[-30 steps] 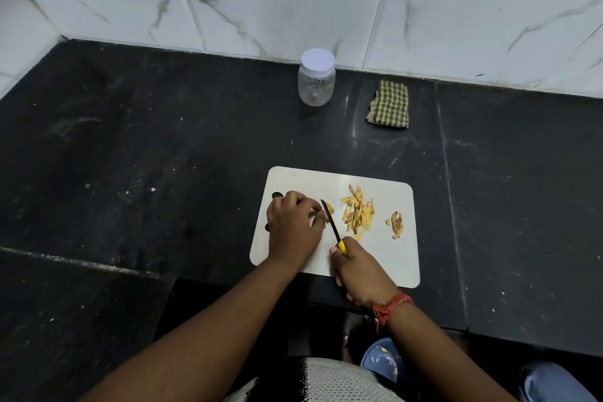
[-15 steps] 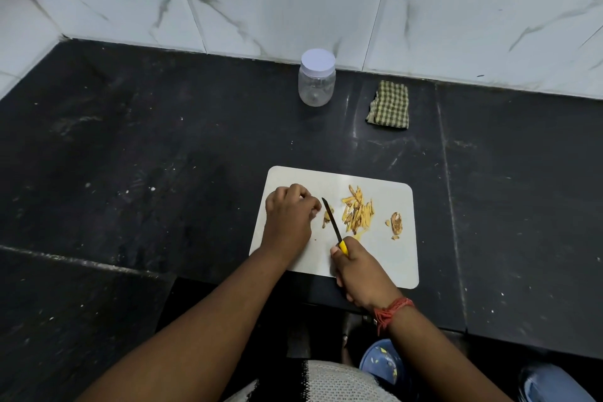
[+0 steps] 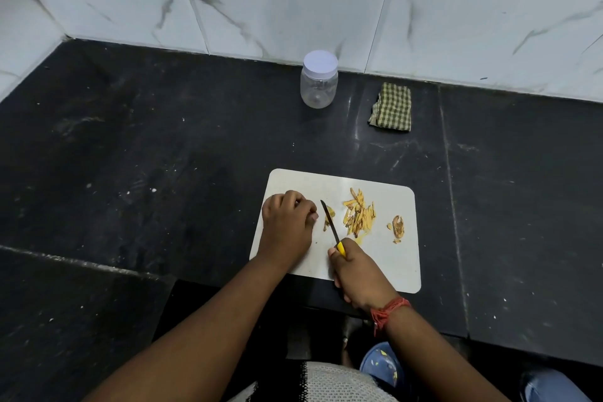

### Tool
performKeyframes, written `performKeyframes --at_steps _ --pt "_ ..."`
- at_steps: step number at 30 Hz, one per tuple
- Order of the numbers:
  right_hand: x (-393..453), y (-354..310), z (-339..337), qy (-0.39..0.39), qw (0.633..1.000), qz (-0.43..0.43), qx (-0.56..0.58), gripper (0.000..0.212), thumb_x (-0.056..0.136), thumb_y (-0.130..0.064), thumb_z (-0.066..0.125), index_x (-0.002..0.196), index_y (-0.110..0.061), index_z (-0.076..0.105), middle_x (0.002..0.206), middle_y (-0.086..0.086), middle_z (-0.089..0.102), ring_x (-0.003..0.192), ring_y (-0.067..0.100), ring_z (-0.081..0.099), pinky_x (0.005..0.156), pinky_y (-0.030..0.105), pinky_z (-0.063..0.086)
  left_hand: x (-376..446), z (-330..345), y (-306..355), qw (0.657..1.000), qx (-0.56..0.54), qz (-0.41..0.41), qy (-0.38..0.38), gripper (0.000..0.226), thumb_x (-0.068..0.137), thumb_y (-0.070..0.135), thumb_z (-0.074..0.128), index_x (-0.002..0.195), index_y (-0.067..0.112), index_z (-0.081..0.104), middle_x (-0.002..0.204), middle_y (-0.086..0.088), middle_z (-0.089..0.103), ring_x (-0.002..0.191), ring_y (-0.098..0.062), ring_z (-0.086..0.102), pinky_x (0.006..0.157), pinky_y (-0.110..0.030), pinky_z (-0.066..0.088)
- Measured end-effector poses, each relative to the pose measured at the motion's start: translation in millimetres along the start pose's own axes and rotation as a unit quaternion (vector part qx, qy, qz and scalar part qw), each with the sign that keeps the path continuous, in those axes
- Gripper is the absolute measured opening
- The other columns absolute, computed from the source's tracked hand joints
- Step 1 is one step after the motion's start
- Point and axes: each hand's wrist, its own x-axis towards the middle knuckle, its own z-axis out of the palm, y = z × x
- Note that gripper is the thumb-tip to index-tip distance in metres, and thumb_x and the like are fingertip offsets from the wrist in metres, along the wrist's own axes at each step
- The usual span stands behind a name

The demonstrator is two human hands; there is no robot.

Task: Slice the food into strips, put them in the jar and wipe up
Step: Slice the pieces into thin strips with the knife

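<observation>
A white cutting board (image 3: pixel 388 258) lies on the black counter. On it sits a pile of yellow food strips (image 3: pixel 359 214). A small uncut piece (image 3: pixel 329 215) lies right by the knife blade. My right hand (image 3: pixel 359 274) grips the yellow handle of a knife (image 3: pixel 330 222), whose blade points away from me, tip down on the board. My left hand (image 3: pixel 287 222) rests on the board just left of the blade with its fingers curled, and nothing shows in them. A clear jar (image 3: pixel 319 80) with its white lid on stands by the wall.
A folded green checked cloth (image 3: pixel 391 107) lies right of the jar near the marble wall. Brown peel scraps (image 3: pixel 397 227) sit on the board's right side. The counter's front edge runs just under my wrists.
My left hand has slid slightly left, away from the blade, leaving the small piece beside the knife. The knife and my right hand have barely moved.
</observation>
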Motion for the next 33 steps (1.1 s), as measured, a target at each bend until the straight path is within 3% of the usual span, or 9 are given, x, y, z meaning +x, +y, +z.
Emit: performKeyframes --at_steps 8,16,33 --pt "2 -2 4 0.003 1.000 0.007 -0.010 0.022 0.103 -0.033 0.039 0.088 -0.017 0.040 0.070 0.009 0.054 0.045 0.013 0.044 0.034 0.016 0.031 0 -1 3 0.999 -0.019 -0.029 -0.003 0.008 0.090 0.030 0.066 0.097 0.028 0.070 0.108 0.005 0.056 0.104 -0.021 0.047 0.106 -0.043 0.033" --pt "2 -1 10 -0.017 0.999 0.026 -0.029 0.024 0.104 -0.036 0.033 0.086 -0.020 0.036 0.067 0.009 0.053 0.035 0.019 0.045 0.036 0.019 0.034 2 1 6 0.997 -0.038 -0.068 -0.005 0.007 0.088 0.032 0.068 0.094 0.028 0.070 0.106 0.004 0.056 0.104 -0.023 0.048 0.107 -0.045 0.036" --pt "8 -4 13 -0.029 0.994 0.024 -0.104 0.023 0.104 -0.032 0.032 0.093 -0.012 0.037 0.073 0.012 0.055 0.037 0.020 0.047 0.032 0.018 0.034 2 3 7 0.996 -0.052 -0.079 0.006 0.004 0.086 0.026 0.070 0.090 0.027 0.070 0.102 0.005 0.055 0.100 -0.022 0.046 0.105 -0.044 0.036"
